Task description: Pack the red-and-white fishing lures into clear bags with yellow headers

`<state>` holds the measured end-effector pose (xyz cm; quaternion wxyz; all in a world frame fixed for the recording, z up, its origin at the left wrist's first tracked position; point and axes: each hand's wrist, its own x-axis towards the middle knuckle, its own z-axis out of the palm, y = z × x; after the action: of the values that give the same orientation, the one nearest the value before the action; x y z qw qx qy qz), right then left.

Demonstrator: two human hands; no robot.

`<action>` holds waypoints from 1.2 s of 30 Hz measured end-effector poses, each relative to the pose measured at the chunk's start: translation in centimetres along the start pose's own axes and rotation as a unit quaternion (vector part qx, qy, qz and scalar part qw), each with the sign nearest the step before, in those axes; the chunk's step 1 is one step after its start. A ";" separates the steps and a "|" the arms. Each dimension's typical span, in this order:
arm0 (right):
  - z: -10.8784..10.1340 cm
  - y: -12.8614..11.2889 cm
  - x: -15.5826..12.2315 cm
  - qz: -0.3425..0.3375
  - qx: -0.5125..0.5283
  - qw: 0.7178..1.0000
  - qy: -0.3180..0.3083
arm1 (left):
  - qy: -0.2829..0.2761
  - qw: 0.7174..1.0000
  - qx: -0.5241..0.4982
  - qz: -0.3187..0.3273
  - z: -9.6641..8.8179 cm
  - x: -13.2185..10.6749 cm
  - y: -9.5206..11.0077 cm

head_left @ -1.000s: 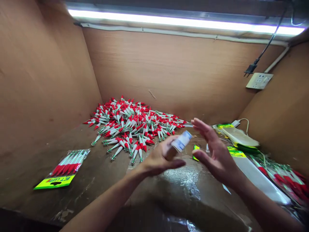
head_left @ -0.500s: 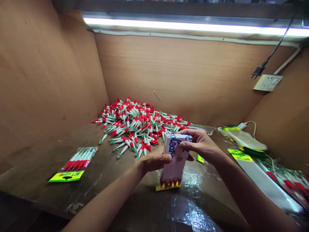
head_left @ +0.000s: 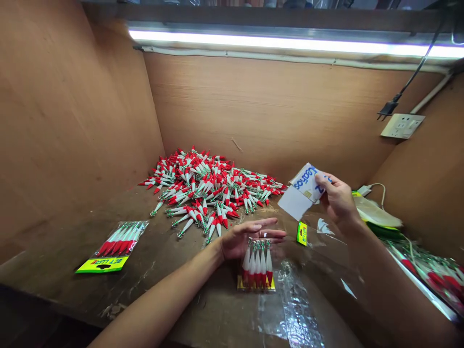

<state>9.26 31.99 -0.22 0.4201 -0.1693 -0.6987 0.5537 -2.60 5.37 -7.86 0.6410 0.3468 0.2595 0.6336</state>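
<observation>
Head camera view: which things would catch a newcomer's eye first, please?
Most likely the large heap of red-and-white lures before the back wall, with a bright tube light above. Nearer, the right hand holds up a white card with blue lettering, while the open left hand is beside a small pack of lures.

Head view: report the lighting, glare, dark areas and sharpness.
Head view: the long white tube light is blown out; head view: glare mottles the clear plastic strip on the brown tabletop; head view: the lower-left corner is nearly black; head view: blue lettering on the folded white card is partly legible.
</observation>
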 end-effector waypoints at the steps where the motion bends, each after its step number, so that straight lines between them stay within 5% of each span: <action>1: -0.9 0.8 0.1 -0.002 -0.080 0.996 0.026 | 0.013 1.000 -0.010 -0.006 -0.3 0.1 0.0; 3: -1.8 2.0 -0.9 -0.035 -0.227 0.971 0.059 | 0.042 0.999 -0.029 0.000 -0.9 0.3 0.0; 5: -1.4 2.7 -3.4 -0.058 -0.292 0.955 0.006 | 0.066 0.997 -0.040 0.024 -1.4 0.7 -0.3; 7: 0.1 2.9 -6.9 0.012 -0.250 0.952 -0.174 | 0.077 0.995 -0.046 0.051 -1.6 1.0 -0.6; 9: 2.1 2.9 -10.2 0.100 -0.166 0.921 -0.337 | 0.080 0.993 -0.053 0.071 -1.5 1.3 -0.8; 11: 3.9 2.9 -12.5 0.145 -0.093 0.905 -0.390 | 0.091 0.991 -0.057 0.082 -1.1 1.3 -0.8; 14: 5.2 3.3 -13.5 0.191 -0.034 0.914 -0.358 | 0.116 0.989 -0.054 0.073 -0.3 1.2 -0.8; 18: 4.2 4.1 -12.2 0.204 -0.006 0.945 -0.256 | 0.171 0.985 0.023 0.026 -0.1 1.1 -1.2; 25: 2.5 4.2 -11.5 0.167 -0.003 0.964 -0.206 | 0.294 0.910 0.286 0.059 -0.6 1.9 -2.7; 32: 2.2 2.8 -11.3 0.131 -0.011 0.973 -0.189 | 0.290 0.892 0.340 0.074 0.1 1.9 -2.8; 36: 2.1 3.1 -11.3 0.133 -0.003 0.974 -0.185 | 0.247 0.922 0.290 0.074 0.1 2.3 -3.0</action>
<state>13.55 23.77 -7.64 0.2054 -0.1563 -0.7375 0.6241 -0.44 7.74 -9.90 0.3792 0.3682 0.5560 0.6415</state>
